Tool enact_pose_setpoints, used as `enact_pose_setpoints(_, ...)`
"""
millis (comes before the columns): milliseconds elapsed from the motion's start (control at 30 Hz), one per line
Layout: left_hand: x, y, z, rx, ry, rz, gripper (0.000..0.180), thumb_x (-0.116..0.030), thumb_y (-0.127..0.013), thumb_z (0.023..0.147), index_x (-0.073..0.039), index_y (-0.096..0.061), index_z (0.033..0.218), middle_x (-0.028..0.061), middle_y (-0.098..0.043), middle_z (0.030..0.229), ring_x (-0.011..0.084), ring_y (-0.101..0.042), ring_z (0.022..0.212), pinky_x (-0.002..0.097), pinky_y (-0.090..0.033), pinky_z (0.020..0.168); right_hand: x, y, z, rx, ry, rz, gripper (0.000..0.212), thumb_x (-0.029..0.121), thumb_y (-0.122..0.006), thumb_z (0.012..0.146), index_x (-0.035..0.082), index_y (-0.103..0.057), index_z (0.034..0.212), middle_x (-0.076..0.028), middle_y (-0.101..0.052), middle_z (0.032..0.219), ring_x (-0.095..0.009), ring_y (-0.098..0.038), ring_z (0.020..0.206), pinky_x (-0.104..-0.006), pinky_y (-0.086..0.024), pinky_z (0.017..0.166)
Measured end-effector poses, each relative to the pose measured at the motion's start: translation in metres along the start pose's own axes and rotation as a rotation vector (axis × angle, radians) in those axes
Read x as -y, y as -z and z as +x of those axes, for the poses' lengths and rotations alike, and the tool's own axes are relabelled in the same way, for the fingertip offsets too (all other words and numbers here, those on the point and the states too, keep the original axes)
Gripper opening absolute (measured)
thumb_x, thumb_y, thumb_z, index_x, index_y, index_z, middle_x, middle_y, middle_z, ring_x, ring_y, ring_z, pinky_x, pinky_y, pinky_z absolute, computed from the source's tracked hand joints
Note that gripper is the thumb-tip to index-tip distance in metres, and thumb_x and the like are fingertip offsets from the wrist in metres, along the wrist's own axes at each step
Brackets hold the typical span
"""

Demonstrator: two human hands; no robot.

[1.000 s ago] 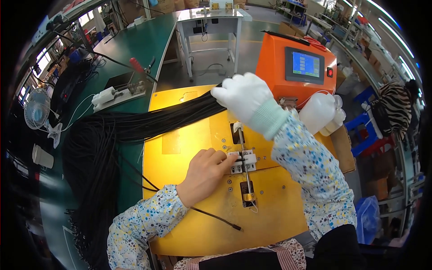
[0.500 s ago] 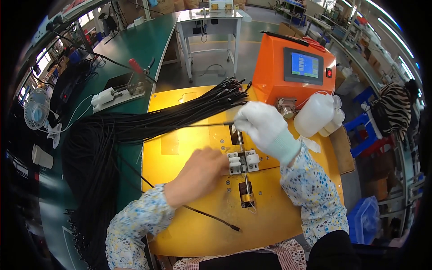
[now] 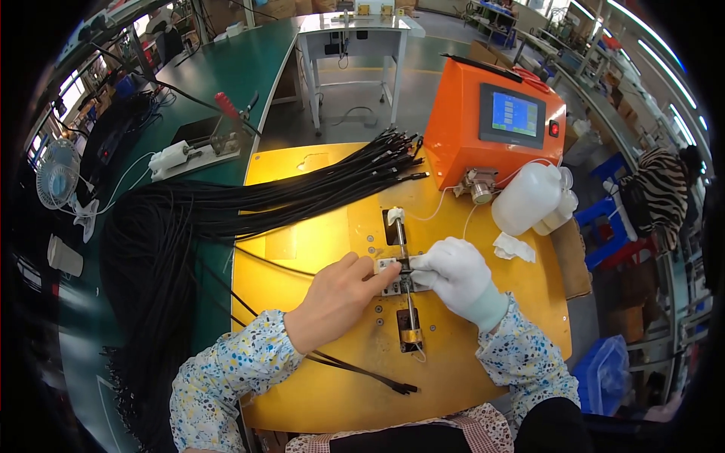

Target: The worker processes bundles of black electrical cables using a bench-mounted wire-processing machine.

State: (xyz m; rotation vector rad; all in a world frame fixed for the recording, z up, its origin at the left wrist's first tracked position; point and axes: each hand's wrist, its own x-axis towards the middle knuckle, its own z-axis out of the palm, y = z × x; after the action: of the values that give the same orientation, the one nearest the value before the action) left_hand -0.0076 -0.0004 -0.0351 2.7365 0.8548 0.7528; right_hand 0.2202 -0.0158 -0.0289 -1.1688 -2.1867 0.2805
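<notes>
My left hand, bare, is closed over a black cable, its thumb and index finger reaching to a small white clamp block on the yellow plate. In a white glove, my right hand pinches at the block's other side, where the dark cable end seems to lie between both hands; the fingertips partly hide it. Metal rods run through slots above and below the block. Below my left forearm rest loose black cable ends. A thick bundle of black cables lies beyond.
An orange machine with a screen stands at the far right, with white plastic bottles and a crumpled white tissue nearby. A red-handled toggle clamp and a small fan are on the green table at left.
My right hand has come down from the bundle's ends to the clamp block, bringing a cable end. Another cable end now lies beside the one below my left forearm.
</notes>
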Motion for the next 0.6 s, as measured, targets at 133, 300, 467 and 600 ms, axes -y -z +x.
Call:
enact_pose_setpoints(133, 0.002, 0.000, -0.001, 0.016, -0.045, 0.143, 0.043, -0.003, -0.065, 0.073, -0.009, -0.064, 0.115, 0.0049, -0.048, 0.075, 0.0196, -0.049, 0.067, 0.0311, -0.044, 0.058, -0.004, 0.002, 0.006, 0.048, -0.005, -0.028, 0.011, 0.012, -0.072, 0.075, 0.009, -0.066, 0.083, -0.007, -0.059, 0.074, -0.027, -0.057, 0.074, -0.0381, -0.045, 0.067)
enact_pose_setpoints(300, -0.003, 0.000, -0.001, 0.029, -0.067, 0.241, 0.040, -0.007, -0.065, 0.075, -0.009, -0.064, 0.115, 0.0044, -0.047, 0.075, 0.0191, -0.048, 0.067, 0.0315, -0.044, 0.057, -0.020, 0.025, 0.039, 0.032, -0.146, 0.140, 0.011, 0.013, -0.071, 0.076, 0.007, -0.066, 0.085, -0.009, -0.061, 0.076, -0.030, -0.061, 0.077, -0.0399, -0.048, 0.069)
enact_pose_setpoints(467, -0.001, 0.002, -0.004, 0.048, -0.078, 0.273, 0.038, -0.007, -0.060, 0.074, -0.005, -0.064, 0.112, 0.0045, -0.047, 0.077, 0.0183, -0.050, 0.071, 0.0295, -0.043, 0.057, -0.036, -0.010, 0.118, 0.095, -0.027, -0.380, 0.013, 0.019, -0.068, 0.080, 0.008, -0.066, 0.087, -0.010, -0.063, 0.085, -0.029, -0.063, 0.087, -0.0396, -0.051, 0.077)
enact_pose_setpoints(600, -0.003, 0.000, 0.001, 0.025, -0.115, 0.263, 0.038, -0.007, -0.060, 0.074, -0.005, -0.064, 0.112, 0.0042, -0.047, 0.076, 0.0179, -0.049, 0.071, 0.0291, -0.042, 0.056, -0.056, -0.044, 0.154, 0.218, -0.045, -0.639, 0.012, 0.019, -0.066, 0.080, 0.010, -0.068, 0.088, -0.007, -0.065, 0.093, -0.027, -0.064, 0.093, -0.0385, -0.053, 0.081)
